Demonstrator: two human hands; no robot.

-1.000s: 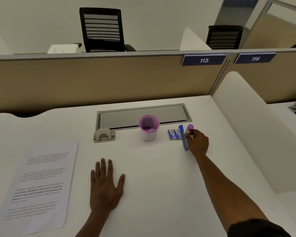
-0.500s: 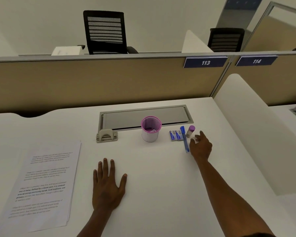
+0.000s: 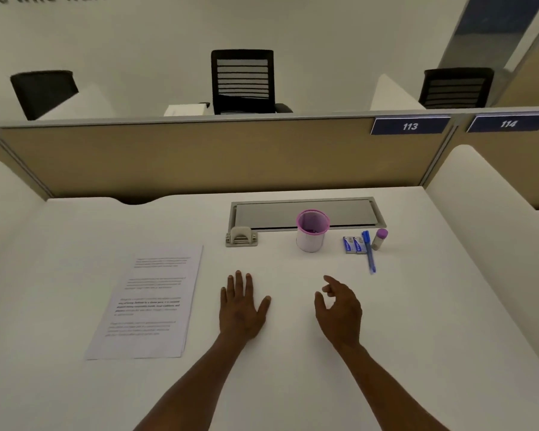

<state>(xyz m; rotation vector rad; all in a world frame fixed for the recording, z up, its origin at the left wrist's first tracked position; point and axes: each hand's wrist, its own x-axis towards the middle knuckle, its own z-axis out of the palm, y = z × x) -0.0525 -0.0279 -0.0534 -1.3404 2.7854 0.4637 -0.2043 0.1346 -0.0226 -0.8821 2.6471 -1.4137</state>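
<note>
My left hand point(image 3: 241, 306) lies flat on the white desk point(image 3: 293, 384), fingers straight. My right hand point(image 3: 339, 309) hovers beside it with loosely bent fingers and holds nothing. A small purple-capped glue stick point(image 3: 379, 239) stands upright at the back right. Next to it lie a blue pen point(image 3: 368, 254) and two small blue-and-white packets point(image 3: 353, 244). A white cup with a purple rim point(image 3: 311, 230) stands left of them.
A stack of printed sheets point(image 3: 150, 303) lies at the left. A grey cable tray lid point(image 3: 302, 214) with a latch point(image 3: 241, 237) is set into the desk's back. A tan partition point(image 3: 199, 157) stands behind, a white divider point(image 3: 495, 237) on the right.
My right hand let go of the glue stick, which now stands by the pen, and drew back toward me beside my left hand. The view tilted up.
</note>
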